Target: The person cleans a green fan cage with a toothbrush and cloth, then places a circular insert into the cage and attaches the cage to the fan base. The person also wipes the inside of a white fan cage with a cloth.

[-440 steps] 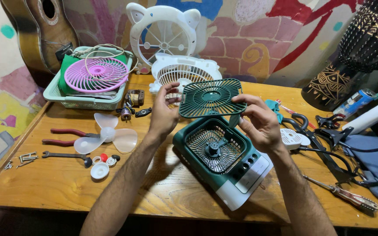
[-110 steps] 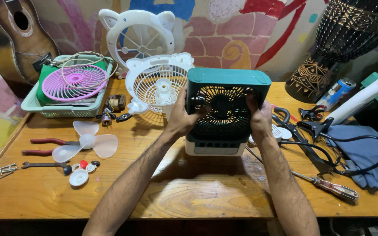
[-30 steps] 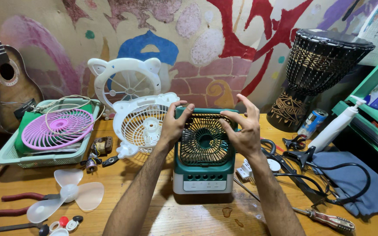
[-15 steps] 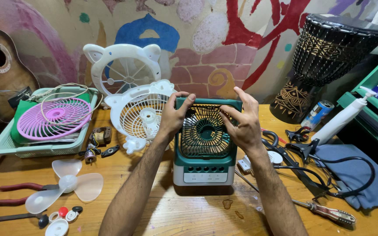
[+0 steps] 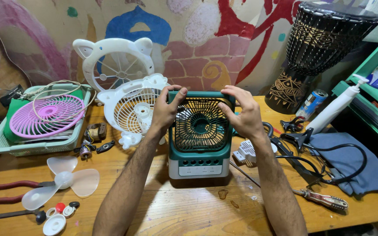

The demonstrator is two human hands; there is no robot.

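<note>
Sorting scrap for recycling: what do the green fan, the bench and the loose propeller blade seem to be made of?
Green fan: likely moulded plastic, matte, with thin uniform grille ribs.
Bench: wood, glossy varnish; visible grain and plank seams.
Propeller blade: translucent, probably plastic; the wood shows faintly through it.
Left hand and right hand grip the fan's top corners.

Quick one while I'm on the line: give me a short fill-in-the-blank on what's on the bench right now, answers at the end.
1. Both hands, left hand and right hand, grip the top corners of the ______-coloured box fan, which stands upright on the wooden table.
2. The pink fan grille lies in a pale green ______.
3. The loose clear fan blade has ______ blades.
4. The red-handled pliers lie to the ______ of the box fan.

Missing words: green; basket; three; left
</note>
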